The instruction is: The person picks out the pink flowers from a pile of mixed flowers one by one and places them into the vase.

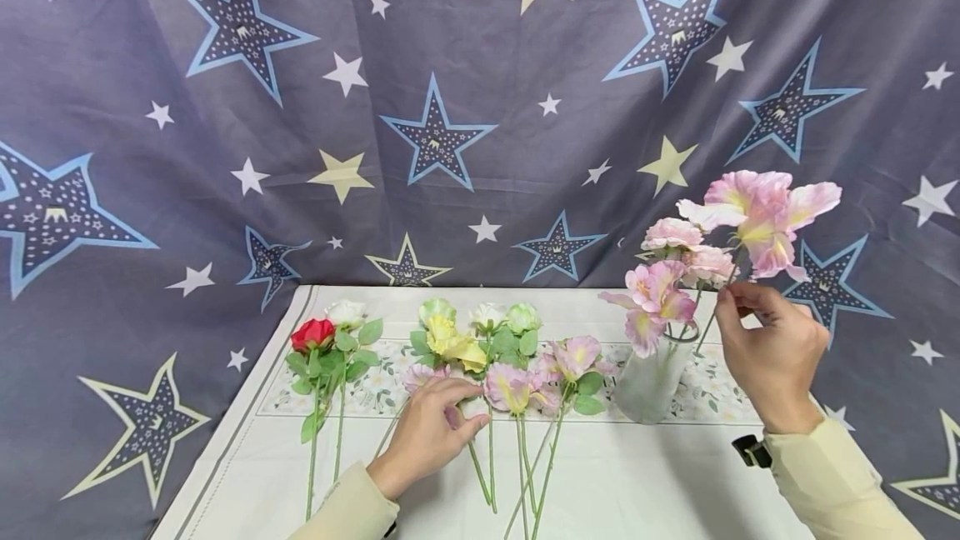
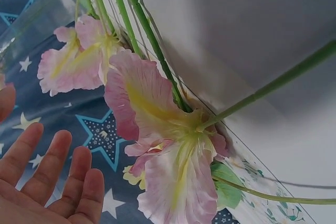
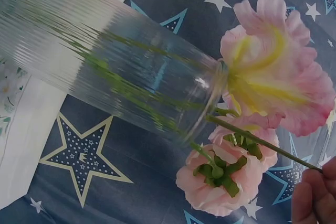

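In the head view the right hand [image 1: 776,348] pinches the stem of a large pink flower [image 1: 765,215], which leans over the mouth of a clear ribbed vase [image 1: 648,386]. The right wrist view shows that stem [image 3: 262,142] at the rim of the vase [image 3: 152,77], held by the right hand's fingers [image 3: 315,198]. Pink blooms [image 3: 220,182] stand in the vase. The left hand [image 1: 431,436] is over the flowers lying on the table, fingers relaxed. In the left wrist view the left hand [image 2: 47,182] holds nothing, beside a pink-yellow flower [image 2: 178,166].
A red rose [image 1: 312,334] and a white rose [image 1: 347,313] lie at the left of the table. Yellow [image 1: 453,344], pale green [image 1: 522,317] and pink flowers [image 1: 510,388] lie mid-table, stems toward the front. A star-patterned cloth [image 1: 450,232] hangs behind.
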`<state>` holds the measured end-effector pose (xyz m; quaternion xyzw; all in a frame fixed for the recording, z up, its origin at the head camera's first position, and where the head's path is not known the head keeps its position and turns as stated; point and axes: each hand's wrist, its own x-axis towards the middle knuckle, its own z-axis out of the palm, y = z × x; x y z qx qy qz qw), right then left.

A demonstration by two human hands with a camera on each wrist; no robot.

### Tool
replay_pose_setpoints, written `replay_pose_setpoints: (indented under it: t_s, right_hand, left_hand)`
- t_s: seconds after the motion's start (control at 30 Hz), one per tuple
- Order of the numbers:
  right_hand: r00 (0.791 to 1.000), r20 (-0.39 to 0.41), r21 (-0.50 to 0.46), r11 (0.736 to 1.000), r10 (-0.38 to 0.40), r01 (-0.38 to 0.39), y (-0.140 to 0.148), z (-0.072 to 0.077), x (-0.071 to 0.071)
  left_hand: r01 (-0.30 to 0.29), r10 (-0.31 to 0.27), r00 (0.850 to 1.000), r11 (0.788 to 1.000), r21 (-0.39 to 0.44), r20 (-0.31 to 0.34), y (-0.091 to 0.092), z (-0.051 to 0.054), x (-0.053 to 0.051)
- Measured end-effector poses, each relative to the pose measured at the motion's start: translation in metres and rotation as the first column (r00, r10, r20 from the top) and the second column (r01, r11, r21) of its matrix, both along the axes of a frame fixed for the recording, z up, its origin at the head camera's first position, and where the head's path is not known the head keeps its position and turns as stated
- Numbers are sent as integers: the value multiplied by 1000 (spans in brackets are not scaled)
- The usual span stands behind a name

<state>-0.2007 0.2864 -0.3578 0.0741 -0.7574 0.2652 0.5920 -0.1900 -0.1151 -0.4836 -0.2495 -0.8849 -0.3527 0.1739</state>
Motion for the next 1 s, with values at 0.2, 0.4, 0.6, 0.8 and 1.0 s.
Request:
replay_pose_setpoints:
  t_s: [0.2,0.4,0.6,0.8,1.0]
  right_hand:
    - [1000,-3,12,1000,11,-11,1,5,-5]
    - [1000,-5,5,1000,29,-29,-1,5,-9]
    - [999,6,-10,999,34,-34,-3,0,-16]
    - [997,73,8,1000,20,-20,-1,-12,-20]
    - [981,192,-20,999,35,-31,0,-26,-19]
  left_hand:
    - [-4,4,1000,1000,-15,-13,0,0,0]
    - [-5,4,1000,1000,-22,-8,1,1,0]
    - [-5,6,1000,1000,-21,7,1,1,1]
    - [3,-3,1000,1000,-23,9,1,1,1]
    - [0,0,1000,1000,-25,-5,1,1,0]
